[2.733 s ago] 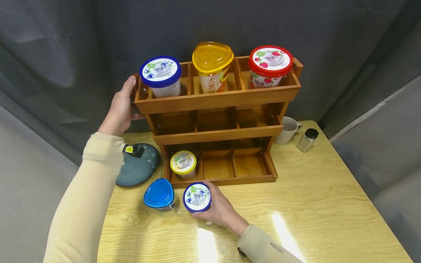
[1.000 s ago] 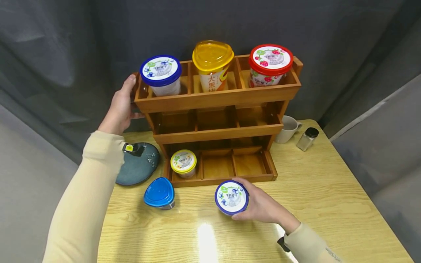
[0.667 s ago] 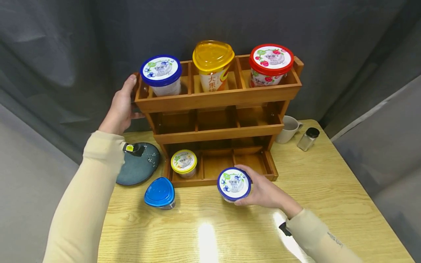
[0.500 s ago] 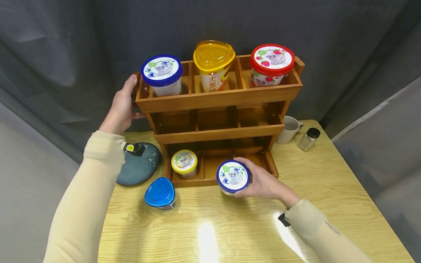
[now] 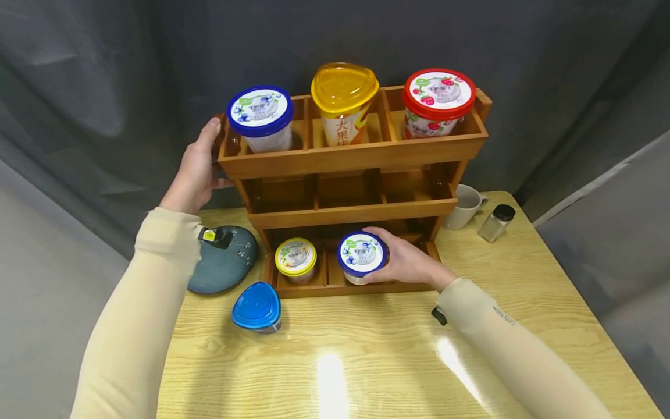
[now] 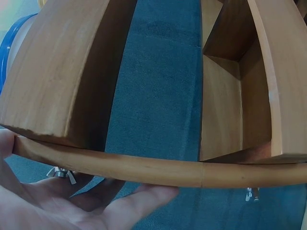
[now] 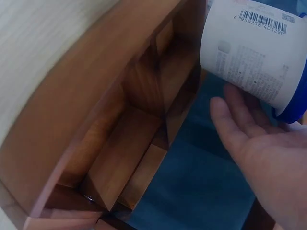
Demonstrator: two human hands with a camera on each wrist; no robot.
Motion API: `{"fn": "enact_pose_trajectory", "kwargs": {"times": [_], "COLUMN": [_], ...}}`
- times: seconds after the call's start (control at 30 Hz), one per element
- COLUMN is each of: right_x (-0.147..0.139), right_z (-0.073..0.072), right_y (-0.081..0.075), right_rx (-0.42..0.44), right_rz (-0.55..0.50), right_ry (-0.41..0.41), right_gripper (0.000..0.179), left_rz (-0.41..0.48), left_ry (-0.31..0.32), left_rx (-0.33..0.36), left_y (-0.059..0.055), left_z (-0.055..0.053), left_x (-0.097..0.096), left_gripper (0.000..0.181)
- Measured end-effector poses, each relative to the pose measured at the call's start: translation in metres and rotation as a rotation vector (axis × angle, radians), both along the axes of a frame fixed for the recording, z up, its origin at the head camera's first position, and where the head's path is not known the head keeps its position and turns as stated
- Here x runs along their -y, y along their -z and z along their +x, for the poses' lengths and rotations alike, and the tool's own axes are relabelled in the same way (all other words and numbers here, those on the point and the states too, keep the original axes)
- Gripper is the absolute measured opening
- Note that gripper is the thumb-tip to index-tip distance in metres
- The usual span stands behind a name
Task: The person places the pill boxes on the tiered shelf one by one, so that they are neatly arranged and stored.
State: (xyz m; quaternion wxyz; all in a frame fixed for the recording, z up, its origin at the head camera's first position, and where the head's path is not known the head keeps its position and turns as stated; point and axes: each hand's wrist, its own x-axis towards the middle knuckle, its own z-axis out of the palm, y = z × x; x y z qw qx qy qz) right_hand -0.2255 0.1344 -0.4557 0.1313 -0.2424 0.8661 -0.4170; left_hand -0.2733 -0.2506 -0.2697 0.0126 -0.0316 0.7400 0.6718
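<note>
In the head view, my right hand (image 5: pixel 405 260) grips a blue-lidded, blueberry-print yogurt cup (image 5: pixel 362 254) from its right side. The cup is upright at the bottom tier's middle compartment; whether its base touches the floor there is hidden. The right wrist view shows its white side with a barcode. My left hand (image 5: pixel 195 169) holds the left side of the three-tier wooden rack (image 5: pixel 356 158), fingers round the side rail (image 6: pixel 144 167) in the left wrist view. A yellow-lidded cup (image 5: pixel 296 257) sits in the bottom-left compartment.
Along the top tier stand another blue-lidded cup (image 5: pixel 260 112), a yellow-lidded tall cup (image 5: pixel 344 93) and a red-lidded cup (image 5: pixel 438 95). A blue triangular-lidded cup (image 5: pixel 256 306) is on the table in front. A dark plate (image 5: pixel 225 265), a mug (image 5: pixel 463 208) and a jar (image 5: pixel 496 223) flank the rack.
My right hand has carried the blueberry yogurt cup from beside the blue triangular-lidded cup, rightward, then up and away to the bottom tier's middle compartment. My left hand stays on the rack.
</note>
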Motion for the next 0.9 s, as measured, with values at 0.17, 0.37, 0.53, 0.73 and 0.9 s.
{"fn": "enact_pose_trajectory", "kwargs": {"times": [0.17,0.37,0.53,0.73,0.9], "right_x": [0.004,0.009,0.012,0.014,0.018], "right_z": [-0.018,-0.035,-0.044,-0.049,-0.052], "right_y": [0.005,0.015,0.022,0.03,0.037], "right_rx": [0.014,0.007,-0.002,0.021,0.064], "right_rz": [-0.006,-0.018,-0.03,-0.05,-0.071], "right_ry": [-0.003,-0.014,-0.053,-0.084,-0.096], "right_gripper": [0.104,0.101,0.1,0.102,0.101], "left_rz": [0.007,0.008,0.004,-0.013,-0.005], "left_ry": [-0.002,-0.007,-0.015,-0.017,-0.019], "left_rx": [0.002,-0.001,-0.001,0.003,0.008], "left_y": [-0.001,-0.002,-0.002,-0.002,-0.001], "left_z": [0.0,-0.001,-0.001,0.0,0.0], "left_x": [-0.001,-0.003,-0.002,-0.001,0.0], "left_gripper": [0.072,0.072,0.073,0.072,0.072]}}
